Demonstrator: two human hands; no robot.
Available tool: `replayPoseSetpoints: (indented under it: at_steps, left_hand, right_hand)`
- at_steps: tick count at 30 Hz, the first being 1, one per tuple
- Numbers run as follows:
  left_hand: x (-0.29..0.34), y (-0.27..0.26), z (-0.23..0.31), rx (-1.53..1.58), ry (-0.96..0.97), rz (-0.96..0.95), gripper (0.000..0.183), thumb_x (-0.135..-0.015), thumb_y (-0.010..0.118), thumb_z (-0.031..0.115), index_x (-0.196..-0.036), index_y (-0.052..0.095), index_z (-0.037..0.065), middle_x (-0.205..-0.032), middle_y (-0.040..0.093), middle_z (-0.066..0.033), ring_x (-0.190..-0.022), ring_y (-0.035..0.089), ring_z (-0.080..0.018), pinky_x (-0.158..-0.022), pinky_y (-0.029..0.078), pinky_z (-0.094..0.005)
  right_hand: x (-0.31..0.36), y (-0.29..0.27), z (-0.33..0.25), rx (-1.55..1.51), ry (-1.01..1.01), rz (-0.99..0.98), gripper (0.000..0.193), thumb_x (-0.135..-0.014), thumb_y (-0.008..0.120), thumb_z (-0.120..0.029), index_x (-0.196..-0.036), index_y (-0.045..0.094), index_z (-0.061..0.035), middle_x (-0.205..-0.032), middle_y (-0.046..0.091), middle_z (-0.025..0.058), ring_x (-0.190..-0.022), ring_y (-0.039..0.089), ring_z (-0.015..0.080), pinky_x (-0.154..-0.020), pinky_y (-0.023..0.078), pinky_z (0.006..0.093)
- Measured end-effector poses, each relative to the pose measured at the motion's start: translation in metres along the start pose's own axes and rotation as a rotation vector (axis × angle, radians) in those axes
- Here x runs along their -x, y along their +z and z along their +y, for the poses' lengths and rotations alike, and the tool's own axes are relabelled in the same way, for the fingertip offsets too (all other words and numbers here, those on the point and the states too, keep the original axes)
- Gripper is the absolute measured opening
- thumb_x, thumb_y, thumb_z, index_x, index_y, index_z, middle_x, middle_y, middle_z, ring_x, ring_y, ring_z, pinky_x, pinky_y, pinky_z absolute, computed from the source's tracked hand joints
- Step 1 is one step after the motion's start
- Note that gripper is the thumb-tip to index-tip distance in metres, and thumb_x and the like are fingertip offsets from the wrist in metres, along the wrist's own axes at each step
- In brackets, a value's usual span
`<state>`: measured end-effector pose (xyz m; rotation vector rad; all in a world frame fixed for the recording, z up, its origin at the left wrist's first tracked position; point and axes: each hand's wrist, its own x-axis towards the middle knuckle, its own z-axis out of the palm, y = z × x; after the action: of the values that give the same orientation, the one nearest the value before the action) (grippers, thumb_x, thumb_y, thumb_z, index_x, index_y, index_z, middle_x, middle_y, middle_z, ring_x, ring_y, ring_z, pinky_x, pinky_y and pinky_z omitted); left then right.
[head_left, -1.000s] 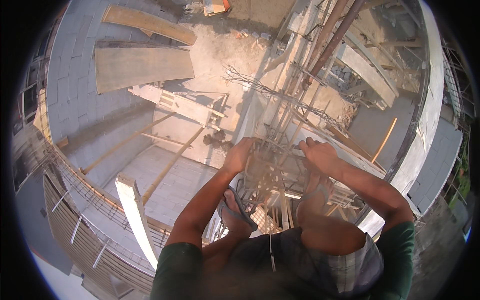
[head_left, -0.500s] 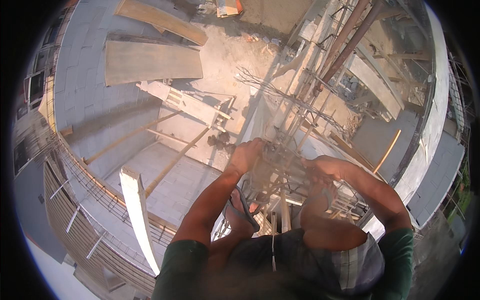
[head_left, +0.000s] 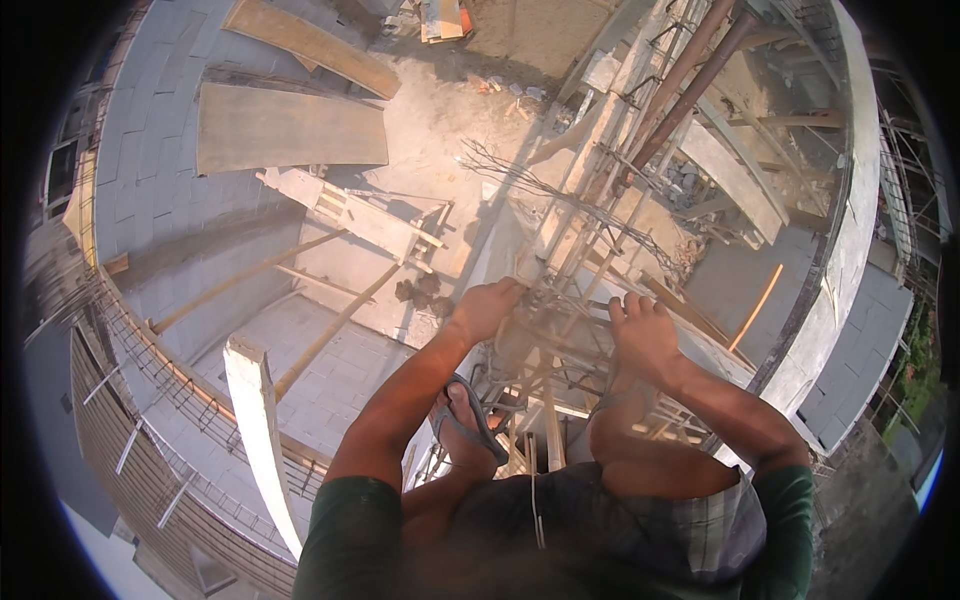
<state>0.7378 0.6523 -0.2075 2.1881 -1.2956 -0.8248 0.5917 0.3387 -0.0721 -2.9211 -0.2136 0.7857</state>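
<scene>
The right hand (head_left: 645, 335) hides the bars of the steel cage (head_left: 560, 330) it grips; the left hand's (head_left: 487, 308) fingertips vanish among the bars. The right foot is hidden behind the knee.

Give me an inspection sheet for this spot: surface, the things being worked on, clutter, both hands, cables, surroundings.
Surface: person perched high on a rebar column cage; sandalled foot on its bars.
Job's things: the cage's vertical bars and ties, held at the top by both hands.
Clutter: wooden planks and a wooden ladder on the slab far below; debris pile near the top edge.
Hands: left hand and right hand, each with a closed grip on the cage.
Cables: nothing seen; only thin tie wire sticking out.
Surroundings: grey block walls, slanted wooden props, scaffold pipes, a white post.
</scene>
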Motion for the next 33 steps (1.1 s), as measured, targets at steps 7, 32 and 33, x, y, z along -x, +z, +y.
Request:
replayPoseSetpoints:
  at_steps: [7, 32, 33]
  left_hand:
    - [0.006, 0.007, 0.002, -0.028, 0.002, 0.124, 0.043, -0.093, 0.068, 0.011, -0.136, 0.069, 0.013, -0.123, 0.077, -0.0091, -0.098, 0.077, -0.0332, -0.090, 0.059, -0.0464]
    - [0.004, 0.018, 0.011, 0.229, 0.030, 0.232, 0.065, -0.074, 0.079, 0.004, -0.138, 0.071, 0.007, -0.135, 0.076, -0.0186, -0.118, 0.075, -0.0433, -0.098, 0.064, -0.0477]
    - [0.003, 0.018, 0.010, 0.217, 0.045, 0.226, 0.066, -0.074, 0.078, 0.004, -0.139, 0.070, 0.007, -0.134, 0.076, -0.0185, -0.117, 0.075, -0.0433, -0.097, 0.063, -0.0480]
  right_hand:
    - [-0.027, -0.009, 0.014, -0.759, 0.205, -0.698, 0.052, -0.116, 0.060, -0.050, -0.108, 0.072, 0.0001, -0.079, 0.070, 0.0090, -0.077, 0.074, 0.0238, -0.067, 0.061, 0.0420]
    - [0.010, 0.029, -0.004, 0.060, -0.129, 0.222, 0.033, -0.090, 0.067, -0.024, -0.108, 0.073, 0.0037, -0.102, 0.069, 0.0128, -0.090, 0.069, 0.0287, -0.077, 0.055, 0.0433]
    - [0.009, 0.033, -0.001, 0.063, -0.125, 0.210, 0.033, -0.090, 0.067, -0.023, -0.108, 0.073, 0.0041, -0.101, 0.070, 0.0130, -0.089, 0.071, 0.0298, -0.077, 0.056, 0.0444]
